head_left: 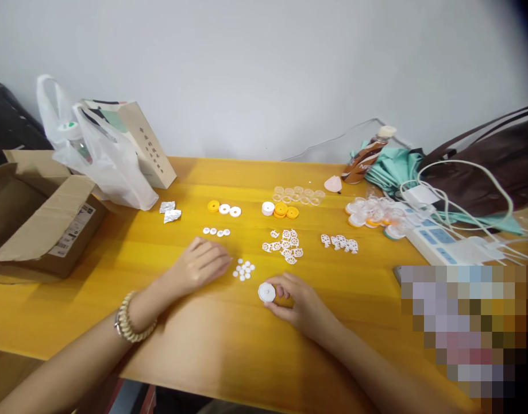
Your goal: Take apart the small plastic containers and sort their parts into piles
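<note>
My right hand (297, 305) rests on the yellow table (203, 345) with its fingers closed round a white round wheel-like part (266, 292). My left hand (200, 264) lies palm down on the table, fingers together, its fingertips beside a small cluster of tiny white discs (243, 269). A beaded bracelet (128, 322) is on my left wrist. Farther back lie white cut-out pieces (285, 246), another group of them (340, 242), orange and white wheels (281, 210), and three more wheels (224, 208).
An open cardboard box (35, 218) sits at the left edge, with a white plastic bag (100, 155) and a paper bag (147, 144) behind it. Clear caps (299, 194), a power strip (440, 241) with cables, a folded umbrella (393, 167) and a brown bag (496, 161) crowd the right.
</note>
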A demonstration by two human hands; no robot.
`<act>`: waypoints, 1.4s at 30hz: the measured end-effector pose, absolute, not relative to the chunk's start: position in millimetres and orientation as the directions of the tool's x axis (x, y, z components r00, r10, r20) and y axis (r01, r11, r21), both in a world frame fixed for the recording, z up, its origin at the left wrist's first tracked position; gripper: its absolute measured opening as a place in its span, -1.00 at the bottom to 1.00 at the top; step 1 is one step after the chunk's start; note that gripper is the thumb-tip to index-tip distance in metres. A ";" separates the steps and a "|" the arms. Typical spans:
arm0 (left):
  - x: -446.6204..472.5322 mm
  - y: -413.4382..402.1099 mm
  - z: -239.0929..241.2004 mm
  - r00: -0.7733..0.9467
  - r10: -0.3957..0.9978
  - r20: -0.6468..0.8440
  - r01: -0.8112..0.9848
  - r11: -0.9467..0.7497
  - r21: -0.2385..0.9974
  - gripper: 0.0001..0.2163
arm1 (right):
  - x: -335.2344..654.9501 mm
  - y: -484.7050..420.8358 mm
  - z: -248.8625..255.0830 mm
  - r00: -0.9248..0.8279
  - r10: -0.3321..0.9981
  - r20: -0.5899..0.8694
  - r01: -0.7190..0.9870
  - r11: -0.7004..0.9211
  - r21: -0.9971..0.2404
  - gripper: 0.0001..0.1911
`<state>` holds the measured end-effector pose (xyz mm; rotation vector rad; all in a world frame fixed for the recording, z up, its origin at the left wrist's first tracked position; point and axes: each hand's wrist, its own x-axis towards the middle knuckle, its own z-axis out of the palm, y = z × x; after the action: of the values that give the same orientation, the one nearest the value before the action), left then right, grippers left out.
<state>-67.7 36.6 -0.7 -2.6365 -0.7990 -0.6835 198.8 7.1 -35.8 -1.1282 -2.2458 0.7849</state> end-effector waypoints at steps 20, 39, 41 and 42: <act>-68.8 37.3 -8.0 0.738 0.479 0.476 0.591 -0.799 -0.112 -0.90 | 200.0 8.9 -33.2 -0.369 0.926 0.083 0.367 0.227 -0.902 -0.83; -60.6 81.7 8.4 0.607 0.618 0.500 0.707 -0.707 0.015 -0.85 | 208.5 14.1 -31.4 -0.378 0.924 -0.057 0.080 -0.028 -0.996 -0.67; -75.5 107.5 4.7 0.524 0.725 0.448 0.808 -0.589 0.008 -0.84 | 209.4 14.3 -32.8 -0.396 0.917 -0.038 0.077 -0.008 -0.997 -0.65; -80.4 118.1 2.5 0.491 0.761 0.424 0.842 -0.540 -0.007 -0.82 | 209.8 14.4 -33.1 -0.403 0.915 -0.023 0.064 0.003 -0.998 -0.64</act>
<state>-80.4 118.1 2.5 -2.5222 -1.3769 -0.5561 209.8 14.4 -33.1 -1.0386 -1.5550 1.4864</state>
